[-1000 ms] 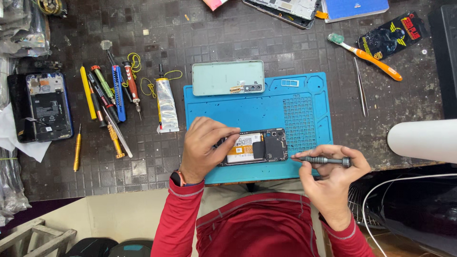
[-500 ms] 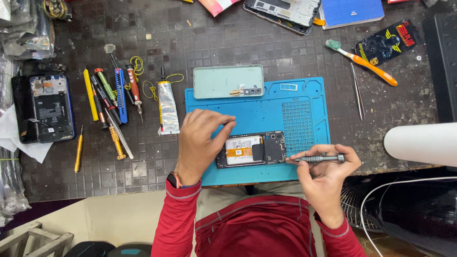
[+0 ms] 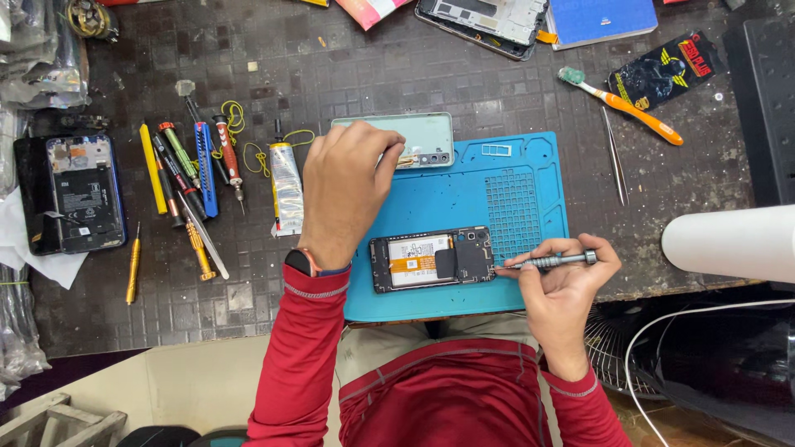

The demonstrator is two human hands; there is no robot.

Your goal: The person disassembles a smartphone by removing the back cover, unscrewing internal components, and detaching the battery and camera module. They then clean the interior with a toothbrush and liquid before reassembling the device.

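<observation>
Opened phone (image 3: 432,260): lies on the blue mat (image 3: 530,186), long axis left to right, near edge.
Right hand (image 3: 563,277): fingers clamped on a screwdriver (image 3: 548,261), tip pointing left at the phone's right end.
Left hand (image 3: 344,190): farther off, fingertips touching the pale back cover (image 3: 422,136); grip unclear.

We saw a smooth, matt blue rubbery mat (image 3: 530,165) lying on a dark, rough, grimy tiled bench top (image 3: 348,74). On the mat lay an opened phone (image 3: 432,260), its black plastic frame dull around a paper-like white label and an orange strip. At the mat's far edge a pale green back cover (image 3: 422,136) looked glossy. The screwdriver (image 3: 551,261) by the mat's near edge had a knurled metal shaft. The sleeves (image 3: 302,356) were red knit cloth.
</observation>
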